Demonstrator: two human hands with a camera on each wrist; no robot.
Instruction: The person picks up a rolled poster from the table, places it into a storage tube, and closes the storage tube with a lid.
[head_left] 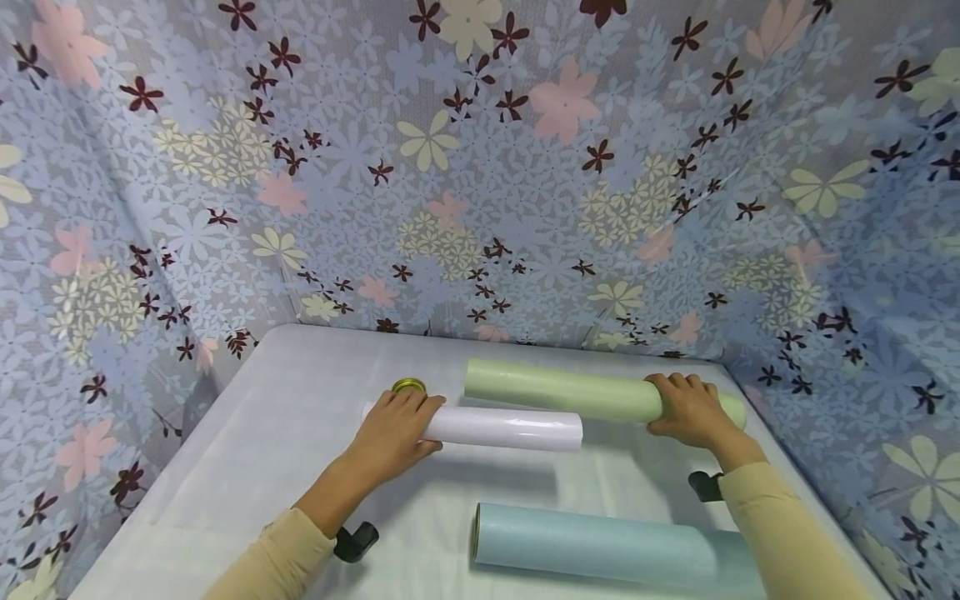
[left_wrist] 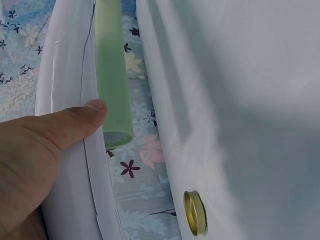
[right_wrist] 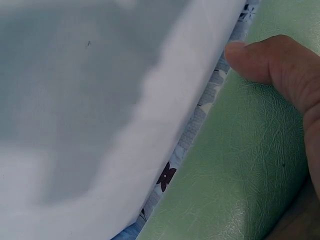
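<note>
Pressure should be kept light and even: above the table, the white roll is gripped by the left hand, and the green roll, slightly farther away, by the right hand. Knocking of one against the other should be avoided.

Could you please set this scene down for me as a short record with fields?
Left hand: grips a glossy white cylindrical roll
Right hand: grips a pale green, leather-textured cylindrical roll
Held rolls: both raised off the table; the green one farther from the person
Third roll: light blue cylinder, on the table nearer the person, partly behind the right forearm
Small item: shiny gold-coloured ring, just beyond the left hand
Surface: table with a white covering
Backdrop: blue-grey floral fabric
</note>
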